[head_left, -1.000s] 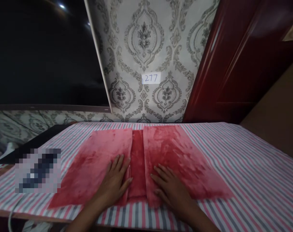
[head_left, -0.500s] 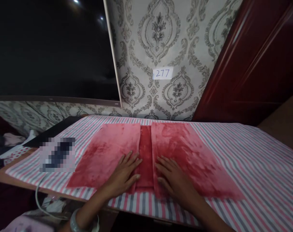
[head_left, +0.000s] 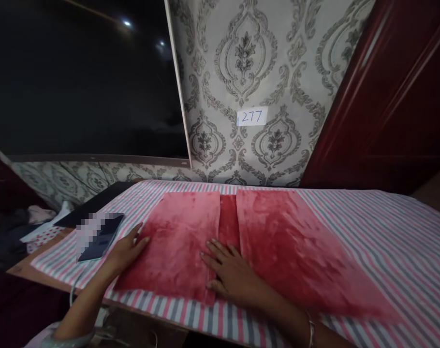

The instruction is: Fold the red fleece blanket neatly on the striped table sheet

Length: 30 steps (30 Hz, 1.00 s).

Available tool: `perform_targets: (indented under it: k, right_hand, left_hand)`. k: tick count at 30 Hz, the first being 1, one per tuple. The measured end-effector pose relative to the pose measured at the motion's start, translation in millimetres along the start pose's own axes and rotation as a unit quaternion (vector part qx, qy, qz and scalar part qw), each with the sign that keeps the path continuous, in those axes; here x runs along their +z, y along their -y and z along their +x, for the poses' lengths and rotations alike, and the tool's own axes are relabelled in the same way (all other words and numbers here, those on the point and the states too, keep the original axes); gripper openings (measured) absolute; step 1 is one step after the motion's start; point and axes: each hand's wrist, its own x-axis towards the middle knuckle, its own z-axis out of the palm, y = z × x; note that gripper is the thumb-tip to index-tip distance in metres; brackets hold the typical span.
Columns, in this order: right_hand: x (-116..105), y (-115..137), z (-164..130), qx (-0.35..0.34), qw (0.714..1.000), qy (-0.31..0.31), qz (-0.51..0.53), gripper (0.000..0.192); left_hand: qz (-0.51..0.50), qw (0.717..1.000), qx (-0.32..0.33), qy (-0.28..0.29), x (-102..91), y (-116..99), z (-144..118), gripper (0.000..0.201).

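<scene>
A pink-red plush cloth point(head_left: 176, 241) lies with its two sides folded in towards the middle. Between the folded edges runs a narrow strip of deeper red. At the left outer edge of the cloth is my left hand point(head_left: 127, 249), with thumb and index finger apart; its other fingers are partly hidden. My right hand point(head_left: 230, 273) rests flat, fingers spread, across the inner edge of the left flap and the middle strip. The right flap lies flat beside it, wider towards the front.
A pink, grey and white striped sheet point(head_left: 379, 232) covers the table under the cloth. A dark, partly pixelated phone-like device point(head_left: 102, 237) with a white cable point(head_left: 73, 290) lies left of my left hand. Behind are a large screen point(head_left: 89, 87), patterned wallpaper and a dark red wooden panel point(head_left: 394, 96).
My left hand has moved from the left flap's inner edge out to its left edge. My right hand has shifted from the right flap onto the left flap's inner edge. The view has shifted slightly.
</scene>
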Motion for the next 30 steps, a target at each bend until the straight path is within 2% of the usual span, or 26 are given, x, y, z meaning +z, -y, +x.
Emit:
perform_targets:
  k: [4,7,10,12,14,16,19,21,23,26,28,30]
  right_hand:
    - [3,0,-2,0.004,1.0,0.004,0.009,0.069]
    - [2,2,-1,0.009,1.0,0.005,0.016,0.069]
    - [3,1,0,0.009,1.0,0.005,0.018,0.07]
    - [4,-1,0,0.005,1.0,0.001,0.02,0.071]
    - [3,-3,0,-0.003,1.0,-0.011,0.026,0.07]
    - [-3,-1,0,-0.01,0.999,-0.038,0.035,0.064]
    - [-19,15,5,-0.019,0.991,-0.107,0.08,0.063]
    - [-31,35,12,-0.032,0.982,-0.134,0.133,0.077]
    - [-39,59,23,-0.046,0.974,-0.134,0.178,0.096]
    - [-37,91,43,-0.057,0.967,-0.135,0.208,0.124]
    - [-31,101,56,-0.048,0.962,-0.159,0.218,0.129]
    - [-26,102,67,-0.031,0.953,-0.196,0.229,0.122]
  left_hand:
    - [-0.14,0.985,-0.098,0.019,-6.2,1,-4,0.085]
    - [-0.252,0.95,-0.17,0.07,-10.0,2,-9,0.097]
    - [-0.344,0.911,-0.194,0.117,-13.8,6,-13,0.109]
    - [-0.363,0.909,-0.171,0.113,-17.5,5,-14,0.103]
    - [-0.35,0.925,-0.131,0.069,-22.4,-3,-15,0.087]
    - [-0.34,0.935,-0.093,0.022,-27.8,-21,-16,0.073]
    - [-0.36,0.93,-0.065,0.009,-34.3,-60,-20,0.065]
    - [-0.37,0.928,-0.051,0.017,-35.8,-87,-23,0.065]
    - [-0.375,0.926,-0.025,0.03,-34.6,-110,-26,0.065]
    - [-0.407,0.911,0.025,0.056,-29.6,-133,-28,0.064]
    - [-0.431,0.899,0.045,0.059,-25.5,-140,-27,0.061]
    - [-0.445,0.892,0.048,0.056,-21.2,-140,-24,0.056]
